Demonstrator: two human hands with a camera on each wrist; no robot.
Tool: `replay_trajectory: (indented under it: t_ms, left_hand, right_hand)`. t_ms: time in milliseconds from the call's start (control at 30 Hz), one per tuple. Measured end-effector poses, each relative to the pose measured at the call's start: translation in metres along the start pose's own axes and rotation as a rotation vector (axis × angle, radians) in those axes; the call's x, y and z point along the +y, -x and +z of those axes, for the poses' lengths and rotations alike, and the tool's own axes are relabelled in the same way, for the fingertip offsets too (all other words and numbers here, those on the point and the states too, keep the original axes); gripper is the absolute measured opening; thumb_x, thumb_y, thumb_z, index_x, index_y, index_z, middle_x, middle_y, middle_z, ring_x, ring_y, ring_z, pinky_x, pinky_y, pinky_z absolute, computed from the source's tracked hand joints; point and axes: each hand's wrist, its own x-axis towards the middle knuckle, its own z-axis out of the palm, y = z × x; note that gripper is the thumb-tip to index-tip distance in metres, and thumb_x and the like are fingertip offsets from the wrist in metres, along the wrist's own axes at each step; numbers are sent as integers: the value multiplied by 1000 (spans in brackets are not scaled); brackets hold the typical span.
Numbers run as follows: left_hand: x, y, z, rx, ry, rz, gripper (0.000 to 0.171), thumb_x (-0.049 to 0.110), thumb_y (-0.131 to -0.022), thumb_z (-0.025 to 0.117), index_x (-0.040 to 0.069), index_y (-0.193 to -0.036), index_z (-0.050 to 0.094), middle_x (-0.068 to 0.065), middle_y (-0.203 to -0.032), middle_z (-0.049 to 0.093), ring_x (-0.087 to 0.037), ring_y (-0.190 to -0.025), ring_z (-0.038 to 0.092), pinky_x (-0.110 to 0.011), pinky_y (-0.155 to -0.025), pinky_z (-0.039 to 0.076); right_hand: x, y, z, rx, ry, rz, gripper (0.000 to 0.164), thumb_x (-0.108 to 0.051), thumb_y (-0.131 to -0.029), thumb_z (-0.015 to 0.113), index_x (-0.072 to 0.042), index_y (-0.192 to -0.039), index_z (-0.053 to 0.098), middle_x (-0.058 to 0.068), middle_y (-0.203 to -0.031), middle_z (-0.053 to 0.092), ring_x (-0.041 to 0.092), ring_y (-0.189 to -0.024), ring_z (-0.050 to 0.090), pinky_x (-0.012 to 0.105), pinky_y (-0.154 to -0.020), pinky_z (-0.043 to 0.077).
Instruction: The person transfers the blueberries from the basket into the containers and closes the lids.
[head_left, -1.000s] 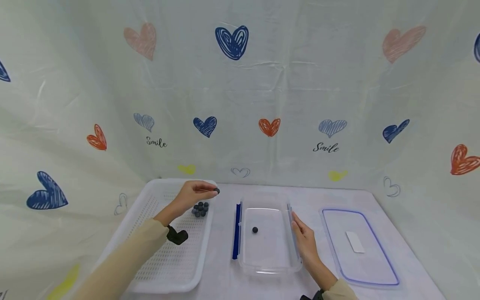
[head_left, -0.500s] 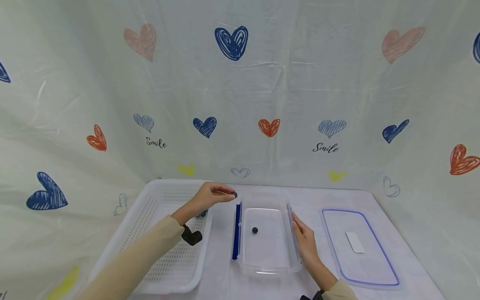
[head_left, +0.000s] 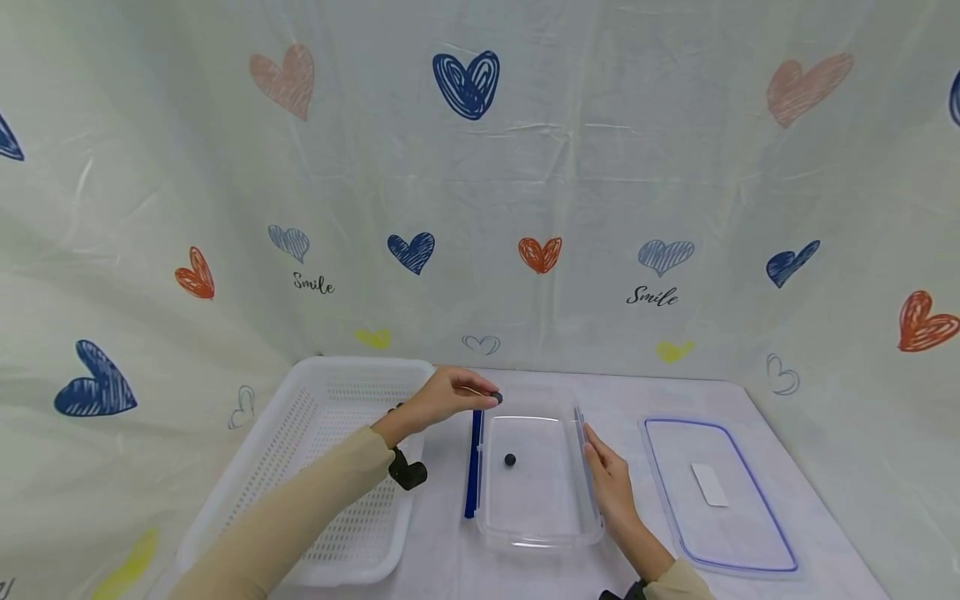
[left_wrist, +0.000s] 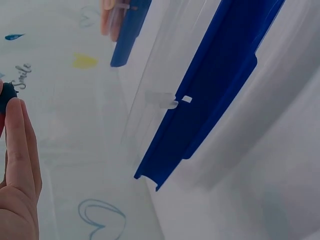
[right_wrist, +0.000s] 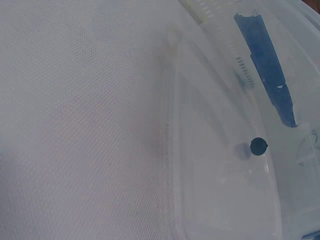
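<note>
Head view, near first. Right hand [head_left: 611, 483], lower right of centre, rests its fairly straight fingers against the right wall of the clear box [head_left: 536, 542]; I see no shift there. One loose ball [head_left: 510, 459], dark, sits in the box, left of its middle.

Farther off, my change: the left hand [head_left: 446, 396], pinching a held ball [head_left: 497, 398], has come rightward from the white basket [head_left: 400, 546] to the box's far left corner. Height hard to tell. I judge the carry nearly across, ball not yet let go. Remaining balls in the basket mostly hidden behind that hand.

Left wrist view, near: blue flap [left_wrist: 215, 75] hanging open, its slot plain; from the head I get only a thin strip. Beyond, top of frame: second blue flap [left_wrist: 129, 40] beside the right hand's fingertips. Right wrist view shows no hand, but gives me the loose ball's reflection.
</note>
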Motion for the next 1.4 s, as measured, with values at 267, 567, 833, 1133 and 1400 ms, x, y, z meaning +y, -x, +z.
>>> replay_trajectory:
  t_ms: [267,567,833,1133,1400]
  left_hand:
    - [-3,-6,11,-29,-5,30,26,24,-78,74,11,-100,70,0,-99,68,-14,-92,63,-29,-83,50]
    - [-4,-10,14,-34,-27,39,25,29,-79,73,13,-98,70,-2,-100,67,-15,-90,63,-29,-80,51]
    - [-1,-6,8,-20,-34,6,24,29,-80,72,16,-99,70,3,-96,68,-14,-89,63,-29,-81,50]
    - [-1,1,-6,26,-26,-4,24,26,-81,72,15,-102,69,0,-98,67,-16,-87,65,-30,-82,51]
    - [-5,10,-26,77,-21,-24,28,28,-80,72,14,-104,69,-2,-101,67,-17,-90,64,-33,-84,50]
  right_hand:
    - [0,0,0,11,5,2,44,-24,-98,44,-7,-138,40,10,-141,36,25,-131,30,38,-104,28]
    - [1,0,-1,0,-4,-5,44,-25,-99,43,-6,-139,39,9,-142,36,23,-132,30,36,-104,28]
    - [1,-1,-1,1,-18,0,43,-22,-99,44,-6,-139,39,9,-142,36,24,-132,30,36,-104,28]
    - [0,1,0,-11,-12,5,44,-25,-99,42,-8,-140,38,10,-143,33,26,-132,29,38,-104,27]
    - [0,1,-1,-5,-7,3,45,-25,-99,43,-7,-139,38,8,-143,34,24,-132,30,36,-103,28]
